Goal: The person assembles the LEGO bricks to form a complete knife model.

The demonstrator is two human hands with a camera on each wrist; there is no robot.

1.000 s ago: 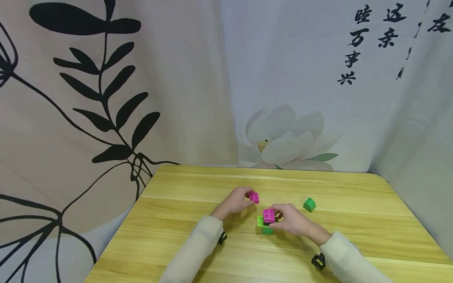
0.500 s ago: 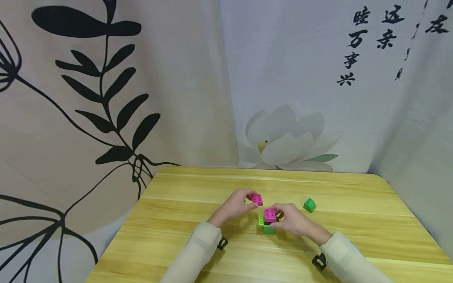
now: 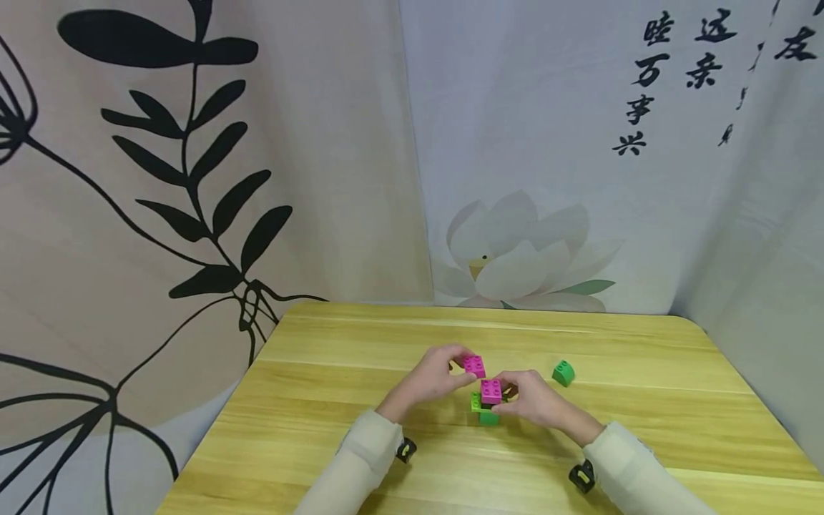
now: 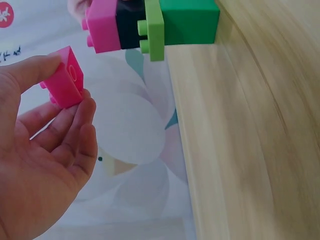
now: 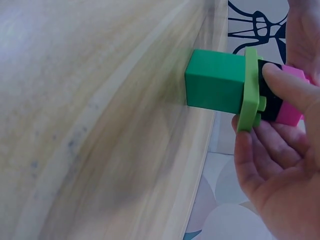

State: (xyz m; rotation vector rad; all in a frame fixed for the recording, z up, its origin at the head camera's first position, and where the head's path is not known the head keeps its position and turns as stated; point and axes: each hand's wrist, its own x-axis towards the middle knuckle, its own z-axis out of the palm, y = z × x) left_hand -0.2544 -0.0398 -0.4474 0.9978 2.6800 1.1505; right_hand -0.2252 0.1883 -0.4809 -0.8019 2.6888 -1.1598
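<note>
Between thumb and fingertips, my left hand [image 3: 440, 377] pinches a pink toy brick [image 4: 65, 80], held in the air just left of and behind a small stack. That stack has a green block [image 5: 215, 80] at the bottom, a lime-green plate [image 5: 250, 90] over it, a black brick [image 4: 131, 25], and another pink brick [image 3: 491, 390] on top. My right hand [image 3: 533, 399] grips the stack from the right, its thumb on the black layer in the right wrist view. In the head view my right fingers hide part of the black brick.
A separate green brick [image 3: 563, 373] with a sloped side lies on the wooden table [image 3: 644, 429], to the right of and behind the stack. Behind the table's far edge hangs a printed curtain [image 3: 347, 143]. Each wrist wears a black device [image 3: 582, 476].
My left hand has carried its pink brick to the right and slightly nearer, closer to the stack. The right hand and the stack have hardly moved.
</note>
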